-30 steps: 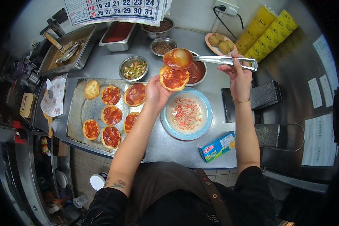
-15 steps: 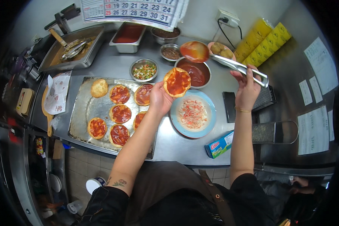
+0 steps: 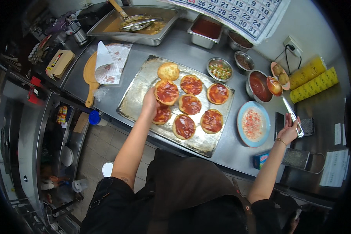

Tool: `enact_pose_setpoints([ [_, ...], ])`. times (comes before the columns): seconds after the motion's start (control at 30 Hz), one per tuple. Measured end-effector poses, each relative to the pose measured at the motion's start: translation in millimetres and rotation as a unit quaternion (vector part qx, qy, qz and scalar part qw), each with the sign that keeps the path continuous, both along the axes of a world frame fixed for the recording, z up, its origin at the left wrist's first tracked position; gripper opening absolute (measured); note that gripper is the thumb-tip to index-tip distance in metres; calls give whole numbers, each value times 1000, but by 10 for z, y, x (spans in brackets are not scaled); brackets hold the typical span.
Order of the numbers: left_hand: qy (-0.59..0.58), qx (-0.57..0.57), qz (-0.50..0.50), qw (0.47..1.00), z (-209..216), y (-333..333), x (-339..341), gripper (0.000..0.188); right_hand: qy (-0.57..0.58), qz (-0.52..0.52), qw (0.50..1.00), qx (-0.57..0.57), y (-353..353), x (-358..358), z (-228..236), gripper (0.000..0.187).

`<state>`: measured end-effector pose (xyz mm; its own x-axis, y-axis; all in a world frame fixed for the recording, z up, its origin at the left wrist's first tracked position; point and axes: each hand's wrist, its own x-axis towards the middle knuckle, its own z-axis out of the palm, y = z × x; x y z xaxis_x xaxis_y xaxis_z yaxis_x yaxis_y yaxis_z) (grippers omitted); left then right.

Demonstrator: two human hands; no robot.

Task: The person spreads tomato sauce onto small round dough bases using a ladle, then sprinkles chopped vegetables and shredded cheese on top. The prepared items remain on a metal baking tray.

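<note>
The left hand (image 3: 149, 104) holds a sauce-topped crust (image 3: 167, 92) by its left edge, sauce side up, with the grip narrowed to the thickness of the bread. That crust is over the left part of a worn metal baking tray (image 3: 142, 80), overlapping in view both a plain crust (image 3: 168, 71) and a sauced one (image 3: 162, 114); from overhead it is hard to say whether it touches either of them or the tray.

The right hand (image 3: 288, 130) is closed around the handle of a steel ladle (image 3: 275, 86), whose sauce-coated bowl hangs at the right rim of a steel bowl of red sauce (image 3: 252, 94). Near that bowl lie a blue-rimmed plate (image 3: 240, 124) of shredded crab stick and a small bowl of chopped vegetables (image 3: 220, 70).

The step in hand looks like returning a freshly sauced crust to the tray, where six others lie sauced. The move calls for a level lowering and a clean release that keeps the sauce off the fingers; the plain crust then seems the one left to coat.
</note>
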<state>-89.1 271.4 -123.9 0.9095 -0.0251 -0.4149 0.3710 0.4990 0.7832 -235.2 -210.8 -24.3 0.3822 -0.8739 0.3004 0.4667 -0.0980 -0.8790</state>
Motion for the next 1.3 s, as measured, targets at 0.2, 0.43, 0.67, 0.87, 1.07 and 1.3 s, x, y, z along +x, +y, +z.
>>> enact_pose_setpoints([
  [0.2, 35, 80, -116, 989, 104, 377, 341, 37, 9, -15, 1000, 1, 290, 48, -62, 27],
  [0.43, -98, 338, -223, 909, 9, 430, 554, 37, 12, -33, 999, -13, 419, 36, -100, 27],
  [0.67, -226, 635, -126, 728, -89, 229, 1183, 46, 13, -52, 999, -10, 152, 108, -134, 24],
  [0.87, -177, 627, -148, 744, -115, -67, 1544, 38, 57, -40, 997, -45, -175, 359, -152, 18],
  [1.07, -121, 385, -101, 909, 83, 200, 1771, 26, 95, 44, 994, -17, -458, 507, -473, 19],
  [1.3, -205, 59, 26, 977, 639, -626, 1215, 29, 91, 143, 966, 196, -580, 494, -773, 26],
])
